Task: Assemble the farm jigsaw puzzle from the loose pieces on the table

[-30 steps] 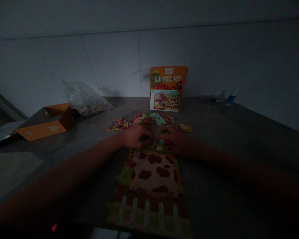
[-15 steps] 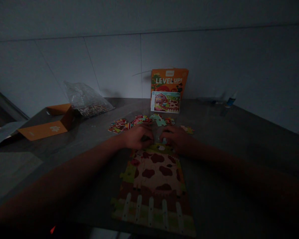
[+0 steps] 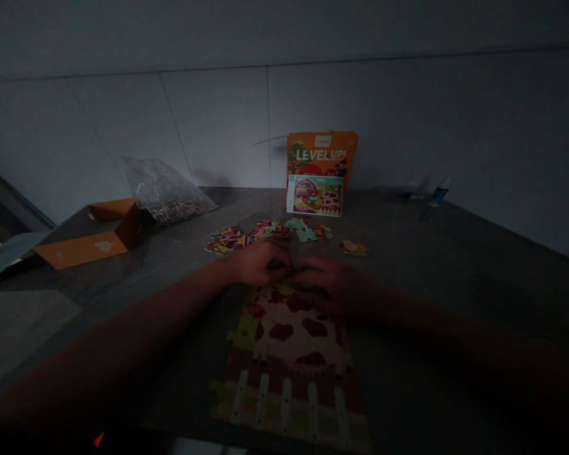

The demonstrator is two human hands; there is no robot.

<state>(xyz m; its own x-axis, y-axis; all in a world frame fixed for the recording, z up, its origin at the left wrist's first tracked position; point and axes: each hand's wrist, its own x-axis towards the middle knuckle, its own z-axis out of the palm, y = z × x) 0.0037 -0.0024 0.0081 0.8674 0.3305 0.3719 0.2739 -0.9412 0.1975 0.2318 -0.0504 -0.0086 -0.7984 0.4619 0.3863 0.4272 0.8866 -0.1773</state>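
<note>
My left hand (image 3: 260,262) and right hand (image 3: 326,285) rested at the 12 o'clock edge of the puzzle (image 3: 291,354), fingers curled, hold unreadable, loose pieces (image 3: 265,230) beyond.

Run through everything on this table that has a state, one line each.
Puzzle: partly assembled, flat on the table.
Loose pieces: scattered, unjoined.
Orange box: upright against the wall.
Picture card: propped against the orange box.
Plastic bag: slumped, pieces inside.
Orange carton: lying flat.
Left hand: at the puzzle's far edge, grip too dark to tell.
Right hand: resting on the puzzle.
</note>
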